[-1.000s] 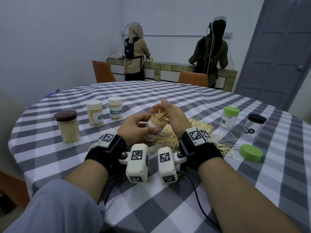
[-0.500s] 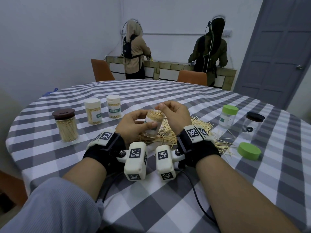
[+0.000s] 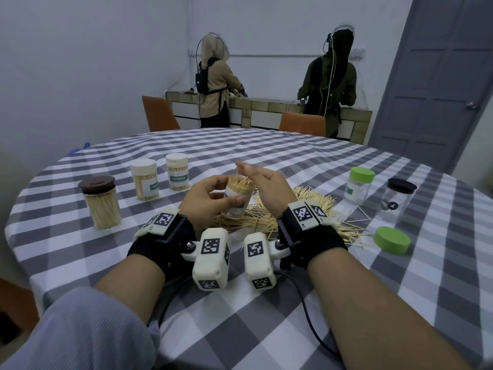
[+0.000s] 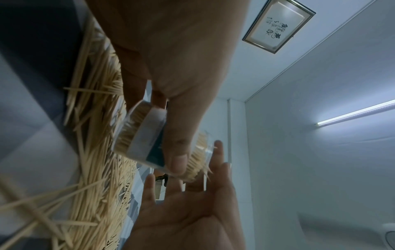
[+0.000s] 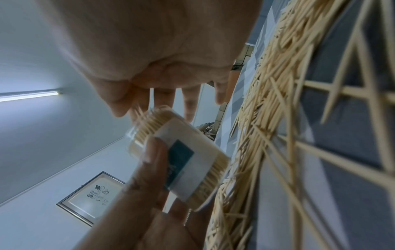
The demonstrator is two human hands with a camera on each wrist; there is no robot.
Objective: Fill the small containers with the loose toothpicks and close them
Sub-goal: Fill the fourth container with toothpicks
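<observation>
My left hand (image 3: 208, 198) grips a small clear labelled container (image 3: 237, 198), packed with toothpicks and with no lid on, lifted a little above the loose toothpick pile (image 3: 293, 214). Its thumb lies across the label (image 5: 181, 155). My right hand (image 3: 241, 166) is at the container's mouth with its fingers nearly straight. Thumb and forefinger (image 5: 128, 111) pinch a single toothpick (image 3: 237, 173) that sticks up above the rest. In the left wrist view the container (image 4: 138, 140) sits in the left hand (image 4: 177, 118), with the right palm (image 4: 183, 203) facing it.
On the left stand a brown-lidded jar (image 3: 102, 206) and two white-capped containers (image 3: 145, 180) (image 3: 177, 172), all full. On the right stand a green-capped container (image 3: 358, 185), a black-lidded jar (image 3: 397, 201) and a loose green lid (image 3: 391, 239). Two people work at a far counter.
The right hand has lifted from pressing the toothpicks into the mouth to a light pinch above it. The container now stands more upright in the left hand.
</observation>
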